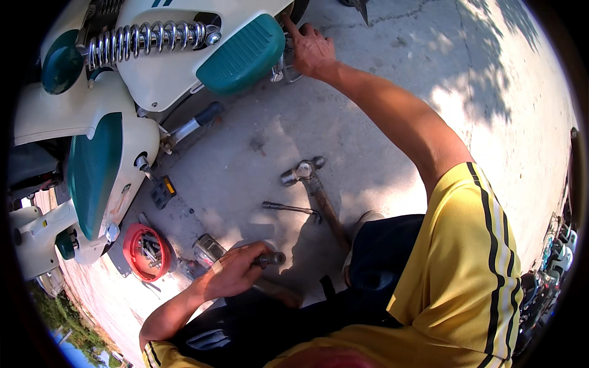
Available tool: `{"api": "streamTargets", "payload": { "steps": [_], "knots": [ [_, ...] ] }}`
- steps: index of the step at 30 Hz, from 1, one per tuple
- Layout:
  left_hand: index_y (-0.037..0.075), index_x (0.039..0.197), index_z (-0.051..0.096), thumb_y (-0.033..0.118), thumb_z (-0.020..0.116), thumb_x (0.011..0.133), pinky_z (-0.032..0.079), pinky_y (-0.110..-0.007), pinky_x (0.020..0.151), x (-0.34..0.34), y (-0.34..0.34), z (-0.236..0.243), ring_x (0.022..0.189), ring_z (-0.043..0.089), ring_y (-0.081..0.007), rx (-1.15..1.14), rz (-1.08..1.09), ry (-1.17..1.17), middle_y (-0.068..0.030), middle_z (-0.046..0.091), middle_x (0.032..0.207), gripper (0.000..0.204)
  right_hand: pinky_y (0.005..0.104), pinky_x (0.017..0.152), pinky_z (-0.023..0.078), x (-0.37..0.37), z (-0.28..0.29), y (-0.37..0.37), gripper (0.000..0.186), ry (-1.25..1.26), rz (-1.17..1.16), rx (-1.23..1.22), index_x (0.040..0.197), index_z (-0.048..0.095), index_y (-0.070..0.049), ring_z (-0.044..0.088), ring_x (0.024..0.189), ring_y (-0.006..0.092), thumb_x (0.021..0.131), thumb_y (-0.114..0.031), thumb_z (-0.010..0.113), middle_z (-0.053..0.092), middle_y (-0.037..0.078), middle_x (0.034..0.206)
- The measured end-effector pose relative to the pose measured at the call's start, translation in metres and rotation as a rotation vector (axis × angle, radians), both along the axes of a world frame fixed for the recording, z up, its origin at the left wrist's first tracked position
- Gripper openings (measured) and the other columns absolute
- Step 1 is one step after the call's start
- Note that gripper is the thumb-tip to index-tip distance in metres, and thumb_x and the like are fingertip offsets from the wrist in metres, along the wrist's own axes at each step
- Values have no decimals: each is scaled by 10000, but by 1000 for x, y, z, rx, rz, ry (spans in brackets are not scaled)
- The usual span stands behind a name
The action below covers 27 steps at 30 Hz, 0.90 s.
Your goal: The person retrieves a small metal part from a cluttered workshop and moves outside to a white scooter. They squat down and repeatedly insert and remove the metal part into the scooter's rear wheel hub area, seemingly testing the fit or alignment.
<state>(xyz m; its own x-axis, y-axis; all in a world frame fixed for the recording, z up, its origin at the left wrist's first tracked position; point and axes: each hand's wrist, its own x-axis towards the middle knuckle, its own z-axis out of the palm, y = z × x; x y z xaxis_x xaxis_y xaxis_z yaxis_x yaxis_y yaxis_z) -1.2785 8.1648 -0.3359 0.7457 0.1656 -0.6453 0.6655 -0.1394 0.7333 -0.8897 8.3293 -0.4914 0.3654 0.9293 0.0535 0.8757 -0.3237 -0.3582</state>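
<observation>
White-and-green motorbike [156, 76]: 10 o'clock. Hammer [323, 202]: near centre, lying flat. Left hand [236, 270]: 7 o'clock, fingers wrapped around a dark-handled tool [273, 259]. Right hand [313, 52]: 12 o'clock, index extended to motorbike's edge, others curled; grip not discernible. Slim wrench [288, 208]: beside hammer, its 8 o'clock.

The left hand [236, 270] covers the middle of a tool [273, 259], so its kind cannot be told. Left of that hand, small metal pieces [149, 250] in a red bowl [130, 251] are too jumbled to name. What the right hand's [313, 50] fingertip meets is unclear; above it, a wheel [299, 10] is cut off.
</observation>
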Motion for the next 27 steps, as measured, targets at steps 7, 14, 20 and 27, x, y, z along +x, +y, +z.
{"api": "streamTargets", "payload": {
  "steps": [7, 14, 20, 27],
  "knots": [
    [14, 1167, 591, -17, 538, 821, 501, -386, 763, -9, -4, 3, 826, 642, -287, 90, -29, 7, -150, 622, 892, 352, 567, 1016, 415, 13, 6, 4, 941, -149, 70, -241, 1626, 70, -481, 533, 1314, 364, 932, -155, 616, 525, 167, 1442],
    [-16, 1128, 562, 28, 559, 855, 497, -477, 777, -19, -7, 9, 876, 641, -408, 115, -42, -19, -225, 633, 920, 276, 564, 994, 426, 15, 14, -5, 917, -266, 83, -165, 1640, 103, -418, 569, 1270, 371, 935, -170, 633, 535, 173, 1427],
    [-14, 1132, 560, 18, 555, 862, 499, -481, 782, -16, -9, 20, 883, 645, -408, 125, 3, 37, -220, 641, 941, 272, 581, 991, 431, 14, 17, -14, 911, -297, 111, -188, 1644, 139, -343, 573, 1263, 391, 915, -123, 640, 534, 187, 1419],
    [-9, 1190, 583, 54, 620, 871, 500, -386, 721, -11, 9, 34, 791, 611, -257, 253, 123, -20, -132, 624, 919, 328, 510, 963, 494, 11, 17, -27, 747, 20, 175, -73, 1592, 267, -115, 605, 1232, 388, 942, -172, 630, 574, 231, 1383]
  ]
}}
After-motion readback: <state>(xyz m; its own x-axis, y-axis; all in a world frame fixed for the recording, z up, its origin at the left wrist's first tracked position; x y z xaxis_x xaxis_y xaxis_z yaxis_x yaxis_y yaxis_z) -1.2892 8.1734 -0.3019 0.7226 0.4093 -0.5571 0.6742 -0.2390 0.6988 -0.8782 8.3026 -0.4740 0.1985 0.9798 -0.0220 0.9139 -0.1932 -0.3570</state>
